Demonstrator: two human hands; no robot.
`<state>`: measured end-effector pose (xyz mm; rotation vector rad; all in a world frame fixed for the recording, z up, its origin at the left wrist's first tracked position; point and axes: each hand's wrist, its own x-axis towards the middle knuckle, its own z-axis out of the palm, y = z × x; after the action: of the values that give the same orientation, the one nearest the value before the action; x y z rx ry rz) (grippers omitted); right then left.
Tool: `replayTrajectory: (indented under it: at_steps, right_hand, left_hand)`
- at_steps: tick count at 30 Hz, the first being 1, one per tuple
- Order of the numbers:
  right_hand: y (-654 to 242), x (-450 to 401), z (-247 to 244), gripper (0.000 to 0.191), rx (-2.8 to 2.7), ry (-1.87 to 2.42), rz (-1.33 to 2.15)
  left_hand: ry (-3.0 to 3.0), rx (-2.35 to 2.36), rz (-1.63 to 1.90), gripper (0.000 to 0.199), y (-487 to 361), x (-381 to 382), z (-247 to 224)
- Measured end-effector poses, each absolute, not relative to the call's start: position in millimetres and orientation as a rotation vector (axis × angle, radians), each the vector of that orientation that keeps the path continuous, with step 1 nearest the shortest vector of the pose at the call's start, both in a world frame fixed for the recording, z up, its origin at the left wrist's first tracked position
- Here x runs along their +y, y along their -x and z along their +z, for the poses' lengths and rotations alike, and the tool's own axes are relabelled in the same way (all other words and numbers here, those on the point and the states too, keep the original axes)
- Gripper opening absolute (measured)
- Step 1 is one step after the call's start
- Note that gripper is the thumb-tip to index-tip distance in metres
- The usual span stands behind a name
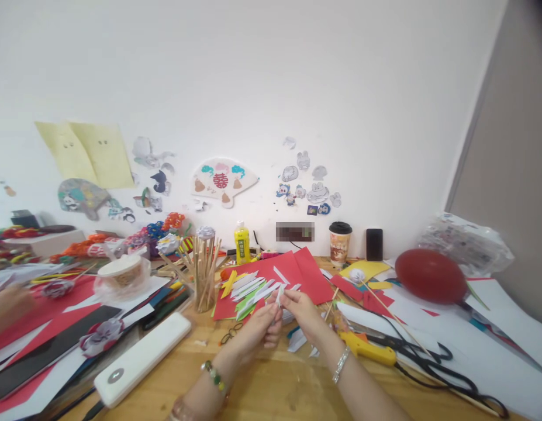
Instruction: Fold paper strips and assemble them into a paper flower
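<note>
Nearest: bare wood bench [271,392], w/ both forearms over it, beaded bracelet [213,376] on L wrist, silvery band [341,365] on R. White power bank [143,356] lies to the L, dark cable at its near end; yellow-handled glue gun [367,349] to the R, nr the R forearm, big black scissors [404,342] just beyond it.

Mid-bench: L hand [264,320] & R hand [302,310] meet, fingertips of both pinching one small white folded paper pc [280,293], held up in front of red sheets [312,280]. L hand's other fingers curled in. Small dark looped item, part hidden, just L of L hand; can't tell what. Folded strips [248,286] (white, green, yellow) lie loosely on the red sheets, just past the hands.

Far L, co-worker's hand [5,307], blurred; can't tell if it grips anything. Lidded tub [121,266] in clear plastic bag nr there.

Further back: wooden sticks [204,272] upright in a holder, yellow bottle [242,242], cup [340,245] w/ black lid, red balloon [431,276] at R.

Farthest: white wall [271,88] w/ fan-shaped cutout [222,181], approx. centre.
</note>
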<state>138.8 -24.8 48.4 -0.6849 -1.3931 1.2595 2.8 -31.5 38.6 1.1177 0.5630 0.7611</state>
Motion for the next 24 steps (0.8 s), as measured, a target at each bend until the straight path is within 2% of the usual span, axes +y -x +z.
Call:
replayTrajectory:
  at_steps: [8, 15, 24]
  right_hand:
    - [-136.3, -15.2, 39.1, 0.046, -1.281, 0.783, 1.195]
    - [-134.0, -11.9, 37.9, 0.047, -1.224, 0.860, 1.016]
    - [-133.3, -19.4, 46.5, 0.039, -1.314, 0.840, 1.046]
  left_hand:
    - [-1.262, 0.609, 0.810, 0.038, -0.9, -23.1, 30.5]
    - [-1.561, 0.800, 1.022, 0.048, -10.0, -12.8, 15.5]
    - [-1.344, 0.593, 0.938, 0.041, -7.7, -17.8, 17.5]
